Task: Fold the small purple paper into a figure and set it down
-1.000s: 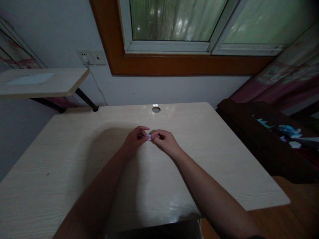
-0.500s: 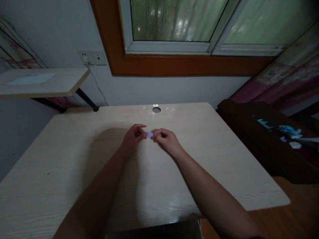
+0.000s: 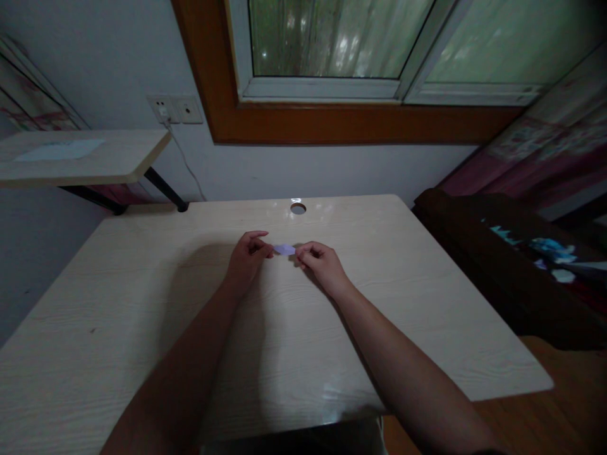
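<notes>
A small pale purple piece of paper (image 3: 285, 249) is held between both hands above the middle of a light wooden desk (image 3: 142, 303). My left hand (image 3: 246, 259) pinches its left end with thumb and fingers. My right hand (image 3: 321, 265) pinches its right end, fingers curled. Both forearms reach in from the bottom of the view. The paper is tiny and its exact shape is hard to make out in the dim light.
A round cable hole (image 3: 298, 208) sits near the desk's far edge. A second raised tabletop (image 3: 95, 158) with a sheet on it stands at the left. A wall socket (image 3: 174, 109) and window are behind. Dark furniture (image 3: 497, 265) lies right of the desk.
Both hands have moved slightly away from me and apart, so more of the purple paper shows stretched between the fingertips.
</notes>
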{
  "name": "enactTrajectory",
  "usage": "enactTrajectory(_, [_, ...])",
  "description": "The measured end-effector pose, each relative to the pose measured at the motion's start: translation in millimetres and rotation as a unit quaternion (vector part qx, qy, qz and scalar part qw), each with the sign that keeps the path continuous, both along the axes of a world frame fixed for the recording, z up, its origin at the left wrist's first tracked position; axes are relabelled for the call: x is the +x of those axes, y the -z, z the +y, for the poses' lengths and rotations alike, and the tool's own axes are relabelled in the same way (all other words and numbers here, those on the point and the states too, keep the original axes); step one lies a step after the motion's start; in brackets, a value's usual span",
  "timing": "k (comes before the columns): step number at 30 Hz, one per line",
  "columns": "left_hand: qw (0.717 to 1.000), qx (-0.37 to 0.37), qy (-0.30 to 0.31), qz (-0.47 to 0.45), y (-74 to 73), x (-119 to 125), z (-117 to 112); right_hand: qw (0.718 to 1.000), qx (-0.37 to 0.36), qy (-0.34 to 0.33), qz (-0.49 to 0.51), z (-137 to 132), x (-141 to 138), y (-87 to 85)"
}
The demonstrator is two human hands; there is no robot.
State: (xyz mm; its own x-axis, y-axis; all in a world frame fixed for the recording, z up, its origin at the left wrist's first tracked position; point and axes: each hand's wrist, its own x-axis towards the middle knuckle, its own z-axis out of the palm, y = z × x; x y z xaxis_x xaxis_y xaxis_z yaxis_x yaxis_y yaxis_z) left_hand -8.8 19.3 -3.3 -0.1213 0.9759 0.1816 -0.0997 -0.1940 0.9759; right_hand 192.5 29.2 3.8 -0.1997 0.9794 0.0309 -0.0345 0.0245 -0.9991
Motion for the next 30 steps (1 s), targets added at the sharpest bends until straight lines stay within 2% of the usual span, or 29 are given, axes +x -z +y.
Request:
enactTrajectory(8, [0.998, 0.002, -0.048, -0.041, -1.6, -3.3, 0.6, 0.998, -0.005, 0.05, 0.038, 1.6, -0.6, 2.3])
enactTrajectory(11, [0.999, 0.006, -0.033, -0.028, -4.9, -0.9, -2.9, 0.997, -0.001, 0.058, 0.041, -0.3, -3.3, 2.2])
enactTrajectory(14, [0.999, -0.01, 0.022, 0.024, -9.7, 2.3, -8.0, 0.997, 0.02, 0.065, 0.026, -4.2, -5.7, 0.4])
enactTrajectory(18, [0.993, -0.036, 0.092, 0.065, -14.2, 5.5, -12.4, 0.984, 0.134, 0.081, -0.08, -10.2, -5.0, -2.9])
enactTrajectory(23, [0.992, -0.029, 0.109, 0.063, -15.0, 5.5, -12.1, 0.93, 0.307, 0.068, -0.189, -16.6, -2.7, -8.0])
enactTrajectory(27, [0.991, -0.024, 0.112, 0.065, -15.9, 5.0, -11.9, 0.907, 0.37, 0.033, -0.197, -19.7, -2.6, -10.9])
enactTrajectory(30, [0.993, -0.016, 0.105, 0.057, -15.9, 5.4, -11.8, 0.903, 0.375, 0.005, -0.21, -20.6, -2.1, -11.3])
